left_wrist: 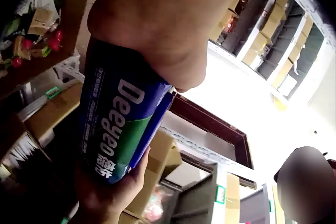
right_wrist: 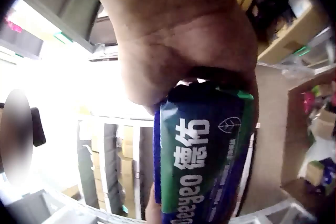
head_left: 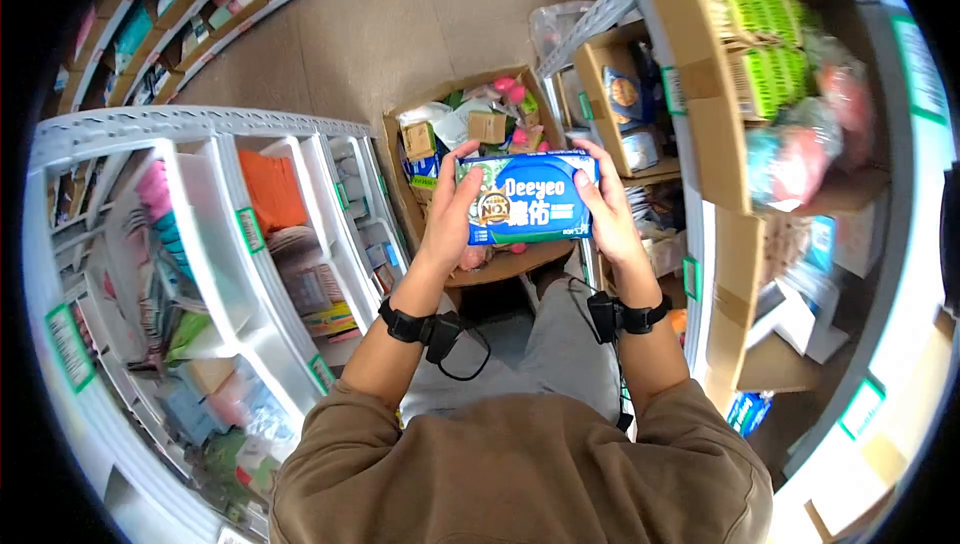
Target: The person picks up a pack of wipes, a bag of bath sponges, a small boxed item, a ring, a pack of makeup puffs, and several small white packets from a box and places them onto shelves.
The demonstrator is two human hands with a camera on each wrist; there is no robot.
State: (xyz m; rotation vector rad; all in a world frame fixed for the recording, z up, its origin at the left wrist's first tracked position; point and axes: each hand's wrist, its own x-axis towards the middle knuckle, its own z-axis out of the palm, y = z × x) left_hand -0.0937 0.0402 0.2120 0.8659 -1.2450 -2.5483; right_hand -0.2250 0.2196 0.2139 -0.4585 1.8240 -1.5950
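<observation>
A blue and green pack of wipes (head_left: 530, 199) with "Deeyeo" printed on it is held level in front of the body. My left hand (head_left: 452, 212) grips its left end, thumb over the top face. At the other end my right hand (head_left: 614, 214) holds it the same way. Most fingers are hidden beneath the pack. Its printed long side (left_wrist: 123, 124) shows in the left wrist view and also faces the right wrist camera. Beyond and below the pack stands an open cardboard box (head_left: 400, 206) full of mixed small packages and pink items.
White shelf bins (head_left: 215, 234) with bagged goods line the left side. On the right are shelves with open cardboard boxes (head_left: 700, 114), one holding green packets (head_left: 755, 9). Bare floor (head_left: 330, 59) lies ahead, past the box. More shelving (head_left: 150, 14) stands at the far left.
</observation>
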